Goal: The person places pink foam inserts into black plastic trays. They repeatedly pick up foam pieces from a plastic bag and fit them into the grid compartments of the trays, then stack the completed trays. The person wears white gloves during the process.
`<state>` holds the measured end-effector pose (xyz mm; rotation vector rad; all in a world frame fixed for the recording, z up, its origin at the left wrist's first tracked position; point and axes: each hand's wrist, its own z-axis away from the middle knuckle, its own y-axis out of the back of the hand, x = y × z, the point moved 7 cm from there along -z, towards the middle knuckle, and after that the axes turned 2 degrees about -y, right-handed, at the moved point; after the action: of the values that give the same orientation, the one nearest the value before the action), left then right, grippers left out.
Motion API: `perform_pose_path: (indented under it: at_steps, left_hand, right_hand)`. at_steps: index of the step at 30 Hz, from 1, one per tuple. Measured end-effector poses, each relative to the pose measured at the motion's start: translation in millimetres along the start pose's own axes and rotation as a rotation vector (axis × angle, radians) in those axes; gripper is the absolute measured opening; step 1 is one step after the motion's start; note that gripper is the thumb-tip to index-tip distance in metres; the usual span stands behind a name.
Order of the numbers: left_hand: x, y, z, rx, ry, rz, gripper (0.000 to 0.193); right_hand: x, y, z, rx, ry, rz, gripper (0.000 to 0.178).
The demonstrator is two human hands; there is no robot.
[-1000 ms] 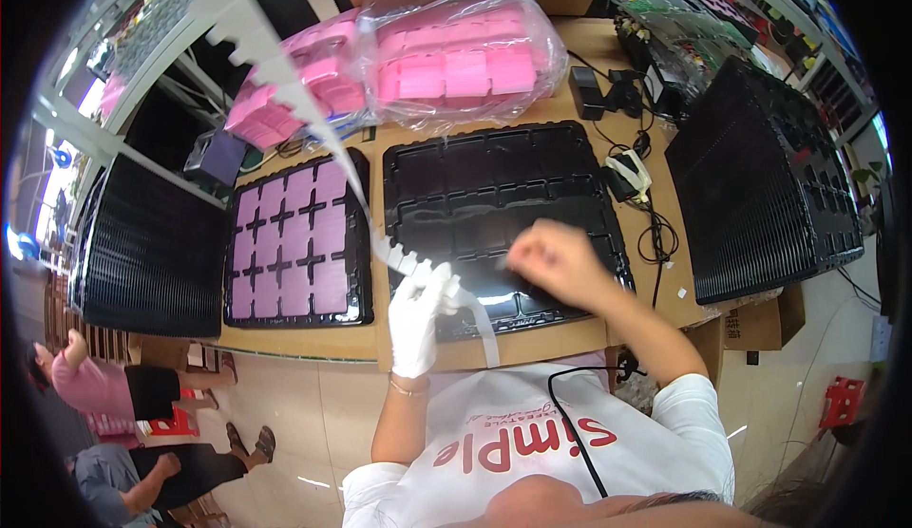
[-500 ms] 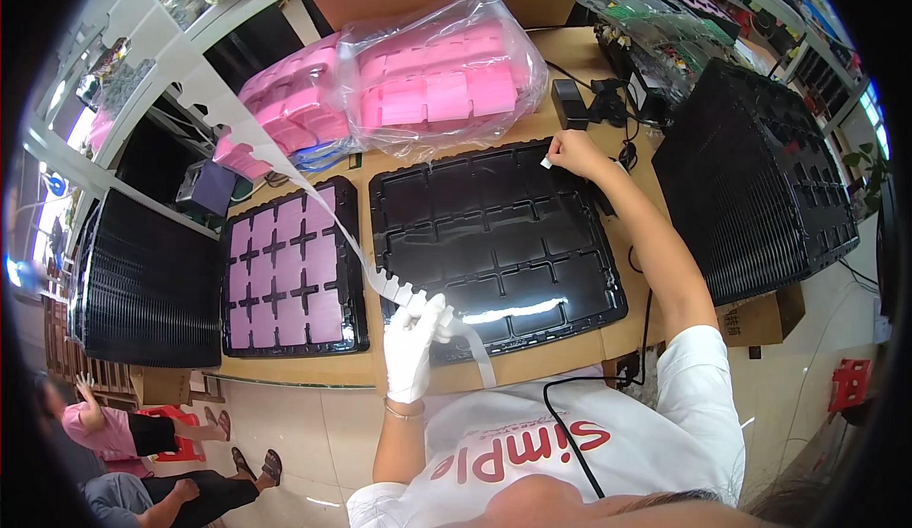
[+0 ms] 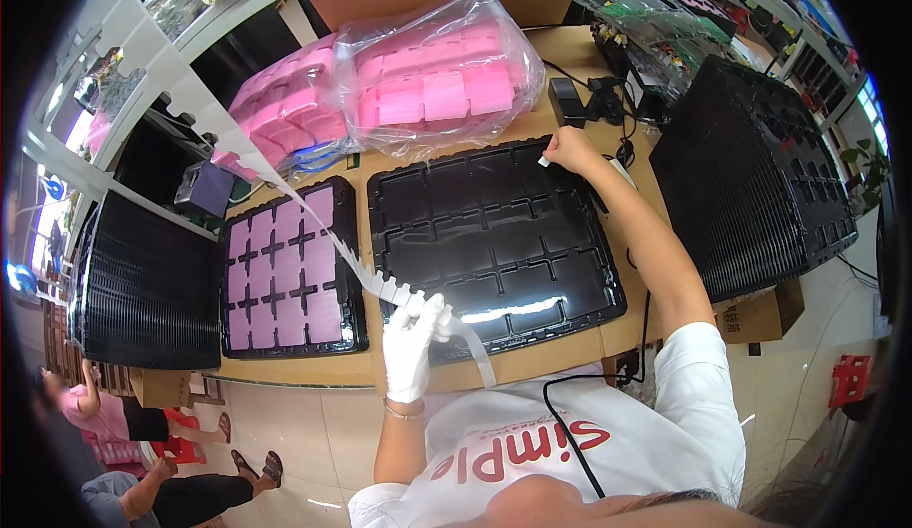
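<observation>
My left hand (image 3: 408,355), in a white glove, is closed on a strip of white stickers (image 3: 353,260). The strip runs up to the far left, and a short tail of it hangs down beside my wrist at the table's near edge. My bare right hand (image 3: 575,152) pinches a small white sticker (image 3: 544,160) at the far right corner of a black plastic tray (image 3: 446,235). The tray has shallow compartments and lies flat in front of me. To its left, another black tray (image 3: 351,324) carries pink-purple sheets (image 3: 285,270) in its compartments.
Tall stacks of black trays stand on the left (image 3: 147,281) and right (image 3: 750,177). Behind the middle tray lie pink foam pieces in a clear bag (image 3: 442,82). A black box (image 3: 567,103) and cables sit at the far right. Other people (image 3: 104,414) are at the lower left.
The strip of stickers has swung slightly in its upper part. My right hand has shifted a little, still pinching the small sticker. The people at the lower left have moved.
</observation>
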<state>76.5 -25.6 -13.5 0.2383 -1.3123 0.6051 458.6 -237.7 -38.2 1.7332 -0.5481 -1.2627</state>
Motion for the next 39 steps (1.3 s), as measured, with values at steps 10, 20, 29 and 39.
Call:
perform_pose_path:
  at_steps: [10,20,29,39]
  left_hand:
    - [2.1,-0.6,0.6,0.031,-0.033,-0.042,0.023]
    - [4.4,-27.8,17.3,-0.078,0.019,0.076,0.024]
    - [-1.6,-43.2,25.4,-0.085,0.020,0.002,0.020]
    - [-7.1,-41.9,23.2,-0.061,-0.030,-0.097,0.023]
  right_hand:
    - [-1.2,16.4,34.3,-0.075,-0.030,-0.598,0.021]
    - [-109.5,-23.3,215.2,-0.495,-0.282,-1.576,0.017]
    - [-148.6,-3.5,272.5,-0.121,0.128,-0.804,0.009]
    - [-93.2,26.9,284.2,-0.224,0.018,-0.783,0.005]
